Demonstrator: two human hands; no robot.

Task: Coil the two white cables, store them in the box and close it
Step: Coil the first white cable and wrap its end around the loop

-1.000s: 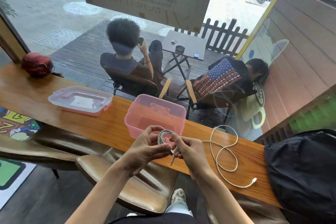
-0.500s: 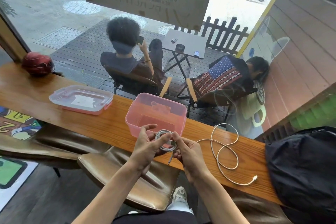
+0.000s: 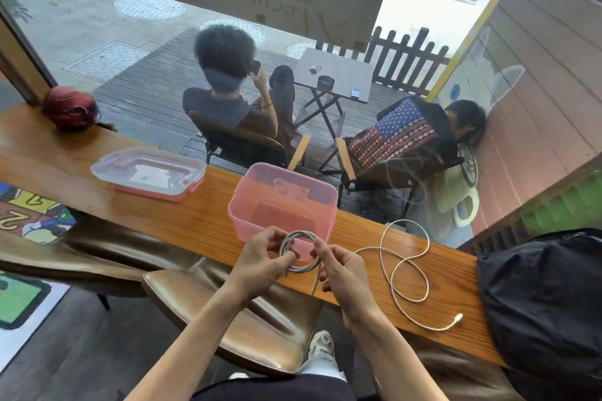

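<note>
Here, at the lower centre of the frame, a person's left hand (image 3: pixel 260 259) and right hand (image 3: pixel 342 273) pinch opposite sides of a coiled white cable (image 3: pixel 301 252), fingers closed on the small ring of loops, one short end hanging below the right thumb. The coil is held just in front of an open, translucent pink plastic box (image 3: pixel 283 205), partly covering its near wall. Right of the hands, a second white cable (image 3: pixel 407 265) lies loose in wide loops on the long polished wooden counter (image 3: pixel 195 221), its white plug end toward the lower right. A dark bag of crumpled black fabric (image 3: pixel 547 309) rests on the counter at the right edge, just beyond that cable. The box's clear lid with pink clasps (image 3: pixel 148 172) lies flat on the counter at centre left, well apart from the box; nothing can be made out inside the box. A dark red helmet (image 3: pixel 70 107) sits at the counter's far left end. Brown leather stools (image 3: pixel 247 319) stand below the counter. Beyond the window glass, two seated people, a small folding table (image 3: pixel 335 75) and a dark picket fence (image 3: pixel 410 57) occupy a wooden deck in the upper half.
</note>
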